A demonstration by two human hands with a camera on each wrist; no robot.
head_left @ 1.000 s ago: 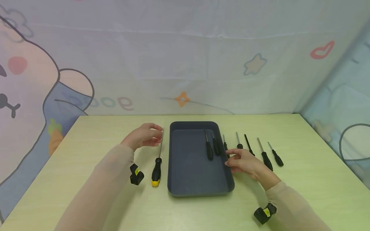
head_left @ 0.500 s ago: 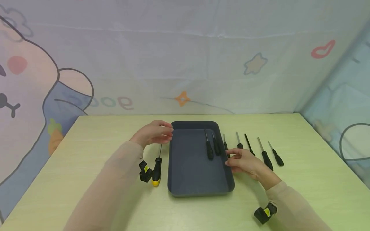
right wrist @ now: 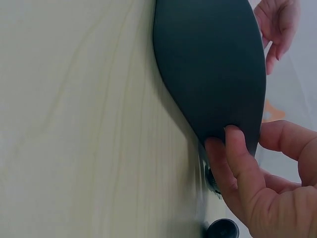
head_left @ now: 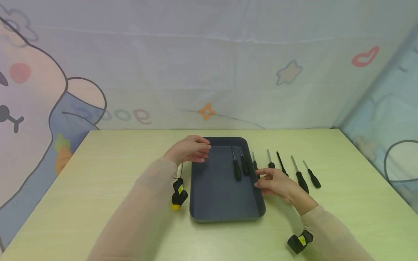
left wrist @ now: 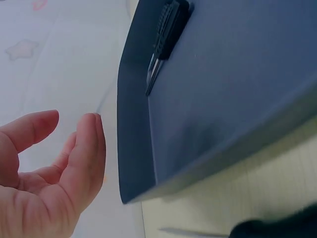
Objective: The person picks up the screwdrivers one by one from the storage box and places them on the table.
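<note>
My left hand (head_left: pixel 191 149) hangs with loosely bent fingers above the far left corner of a dark grey tray (head_left: pixel 215 203); the left wrist view shows nothing between thumb and fingers. At the tray's right rim, my right hand (head_left: pixel 277 184) pinches the edge, with fingertips against the outer wall in the right wrist view. Two black-handled screwdrivers, one longer (head_left: pixel 237 171) and one shorter (head_left: pixel 244 166), lie inside the tray toward its right. A long screwdriver with a yellow-ended handle (head_left: pixel 176 207) lies left of the tray, partly hidden by the left wrist camera.
Right of the tray lie several black screwdrivers, among them a thick-handled one (head_left: pixel 302 182) and a small one (head_left: pixel 314 180); my right hand partly covers some. The pale wooden table (head_left: pixel 346 203) ends at a printed cloth backdrop (head_left: pixel 183 72).
My left hand has moved right, from above the long screwdriver's shaft to over the tray's far left corner. My right hand and the tray have stayed in place.
</note>
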